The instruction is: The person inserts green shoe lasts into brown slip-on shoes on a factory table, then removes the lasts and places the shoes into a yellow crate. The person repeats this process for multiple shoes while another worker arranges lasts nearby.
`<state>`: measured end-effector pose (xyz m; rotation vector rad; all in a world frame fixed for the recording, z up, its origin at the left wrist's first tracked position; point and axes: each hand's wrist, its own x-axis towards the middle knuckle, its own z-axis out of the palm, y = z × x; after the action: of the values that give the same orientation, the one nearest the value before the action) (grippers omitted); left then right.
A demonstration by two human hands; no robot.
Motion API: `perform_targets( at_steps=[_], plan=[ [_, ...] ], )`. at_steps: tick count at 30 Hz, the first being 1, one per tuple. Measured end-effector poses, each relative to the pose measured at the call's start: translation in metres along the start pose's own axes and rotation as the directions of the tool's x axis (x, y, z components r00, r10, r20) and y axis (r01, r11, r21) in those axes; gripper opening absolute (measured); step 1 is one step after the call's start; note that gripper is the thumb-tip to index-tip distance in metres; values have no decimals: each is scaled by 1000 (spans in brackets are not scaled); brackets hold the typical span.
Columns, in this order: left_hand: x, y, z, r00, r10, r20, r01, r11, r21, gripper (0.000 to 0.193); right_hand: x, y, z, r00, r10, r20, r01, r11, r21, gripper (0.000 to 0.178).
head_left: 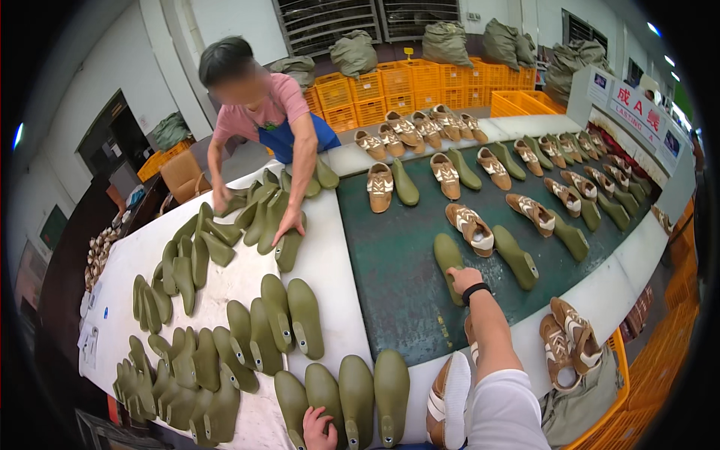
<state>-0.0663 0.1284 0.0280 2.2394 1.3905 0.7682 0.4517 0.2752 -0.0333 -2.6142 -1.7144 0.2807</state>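
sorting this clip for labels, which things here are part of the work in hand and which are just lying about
In hand:
right hand on a green shoe last on the belt
left hand at the row of lasts
tan shoes paired with lasts

Lying about:
orange crates
grey sacks
co-worker's pile of lasts

Single head view, taken from above, angled down and forward over white table (225,285) and green belt (397,292). Hands seen close at lower edge; far wall seen distant at top. Fisheye bending noted toward rim.
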Motion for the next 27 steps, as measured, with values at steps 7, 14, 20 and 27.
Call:
perform_targets(
  at_steps=[7, 14, 20, 27],
  plan=[
    [-4, -4, 5, 999, 43, -10, -43, 999, 10, 18, -30, 5, -19, 997, -67, 30, 67, 998, 8, 37],
    [-5, -20, 11, 1000, -8, -20, 8, 1000, -14, 16, -81, 28, -55, 1000, -4, -13, 7, 971, 241, 55],
    [-6, -23, 10, 1000, -8, 8, 8, 1000, -11, 17, -232, 97, -49, 831, -330, 447, 126, 895, 427, 57],
    [-5, -24, 10, 1000, -19, 17, 20, 999, -36, 18, -327, 40, -26, 988, -131, 80, 104, 954, 280, 34]
  ],
)
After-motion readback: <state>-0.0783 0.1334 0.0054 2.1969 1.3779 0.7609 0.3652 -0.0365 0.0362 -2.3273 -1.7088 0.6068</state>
